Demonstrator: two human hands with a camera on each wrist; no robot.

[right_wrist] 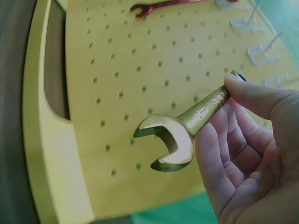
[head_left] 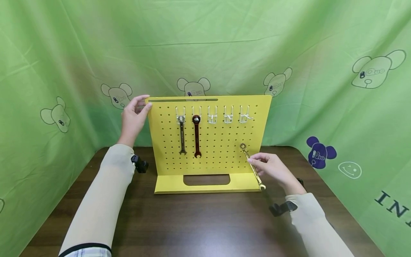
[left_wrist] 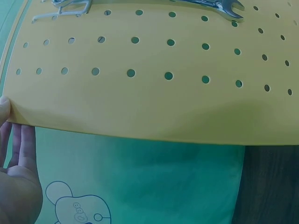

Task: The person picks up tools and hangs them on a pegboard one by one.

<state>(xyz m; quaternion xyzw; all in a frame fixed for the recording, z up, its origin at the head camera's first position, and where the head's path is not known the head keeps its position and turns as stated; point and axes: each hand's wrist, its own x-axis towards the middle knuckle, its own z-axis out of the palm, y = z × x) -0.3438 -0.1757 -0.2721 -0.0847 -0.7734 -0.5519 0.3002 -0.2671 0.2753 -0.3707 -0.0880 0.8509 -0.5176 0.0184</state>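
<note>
A yellow pegboard (head_left: pixel 205 142) stands upright on the table, and my left hand (head_left: pixel 133 119) grips its upper left corner, thumb in front and fingers behind. My right hand (head_left: pixel 271 167) pinches a gold wrench (head_left: pixel 253 167) by its shaft before the board's lower right part; the ring end tilts up and left, the open end down. In the right wrist view the wrench's open jaw (right_wrist: pixel 180 144) faces the camera. A silver wrench (head_left: pixel 182 135) and a dark red wrench (head_left: pixel 197 137) hang from the two leftmost hooks. Three white hooks (head_left: pixel 228 116) to their right carry nothing.
The board's yellow foot (head_left: pixel 170 184) with a cut-out rests on the brown wooden table (head_left: pixel 192 221). Green cloth (head_left: pixel 224 43) with printed bear heads surrounds the table at the back and both sides.
</note>
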